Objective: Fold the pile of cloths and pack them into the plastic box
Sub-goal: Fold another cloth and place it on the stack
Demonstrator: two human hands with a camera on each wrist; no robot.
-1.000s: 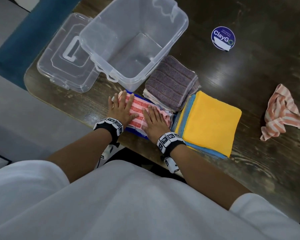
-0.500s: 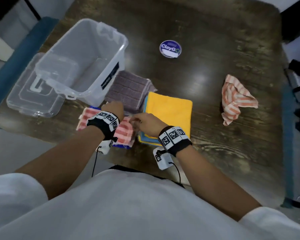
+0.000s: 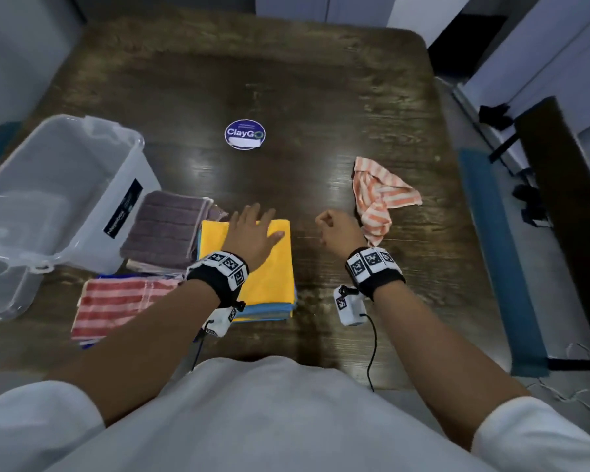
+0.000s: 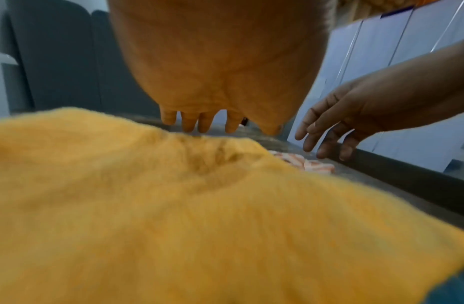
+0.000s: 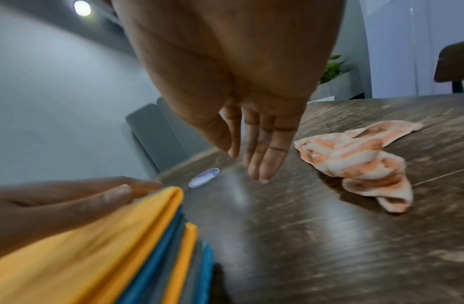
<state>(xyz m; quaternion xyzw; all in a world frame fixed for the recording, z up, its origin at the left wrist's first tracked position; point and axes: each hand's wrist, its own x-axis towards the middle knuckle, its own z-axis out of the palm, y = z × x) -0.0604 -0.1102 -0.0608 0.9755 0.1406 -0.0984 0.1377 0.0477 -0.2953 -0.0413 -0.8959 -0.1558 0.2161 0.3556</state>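
Note:
My left hand (image 3: 256, 219) lies flat, fingers straight, over the folded yellow cloth (image 3: 273, 277) that tops a stack of yellow and blue cloths (image 5: 158, 257). My right hand (image 3: 334, 226) hovers empty above the bare table, fingers relaxed and pointing down (image 5: 254, 160), just left of a crumpled orange-striped cloth (image 3: 378, 195). A folded red-striped cloth (image 3: 116, 301) lies at the near left and a folded purple-grey stack (image 3: 167, 229) behind it. The clear plastic box (image 3: 92, 158) stands empty at the left.
The box's clear lid (image 3: 0, 287) lies under and beside the box at the left table edge. A round blue ClayGo sticker (image 3: 245, 134) sits mid-table. The dark wooden table (image 3: 321, 97) stretches beyond; a blue bench edge (image 3: 491, 250) runs along the right.
Both hands have left the red-striped cloth. The left hand moved right onto the yellow stack; the right hand moved right toward the crumpled orange-striped cloth. The head view swung right.

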